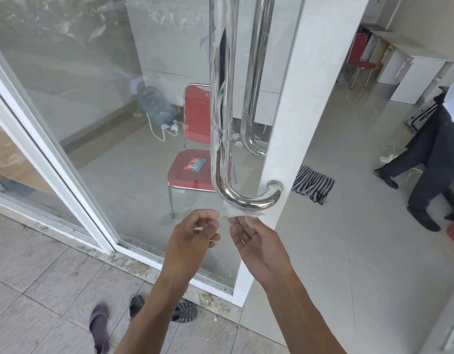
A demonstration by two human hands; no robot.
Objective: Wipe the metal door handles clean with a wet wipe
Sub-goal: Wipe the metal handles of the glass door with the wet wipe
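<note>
Two polished metal door handles are fixed to one glass door: the near handle (pixel 221 111), on the viewer's side, runs down as a vertical tube and curves at its foot into a round mount on the white door frame (pixel 292 103); the far handle (pixel 254 80) is seen through the glass, on the other side of the pane. One wet wipe (pixel 242 212), thin and translucent white, is stretched just beneath the bottom bend of the near handle, touching or nearly touching the metal; which cannot be told. Two bare hands hold it: the left hand (pixel 194 233) pinches its left end between thumb and curled fingers, the right hand (pixel 256 242) grasps its right end with fingertips, palm turned up. Both forearms enter from the lower edge. Behind the glass stands one red chair (pixel 195 162) carrying one flat packet (pixel 195 164) on its seat, and one large water bottle (pixel 155 104) tilted on a wire stand. A second red chair (pixel 360 60) stands far right, in the room's back. One striped floor cloth (pixel 313 184) lies on the tiles just past the frame. One other person's legs (pixel 425 159) in dark trousers appear at the right edge. Three pieces of footwear (pixel 136 316) lie on the paving near the threshold
</note>
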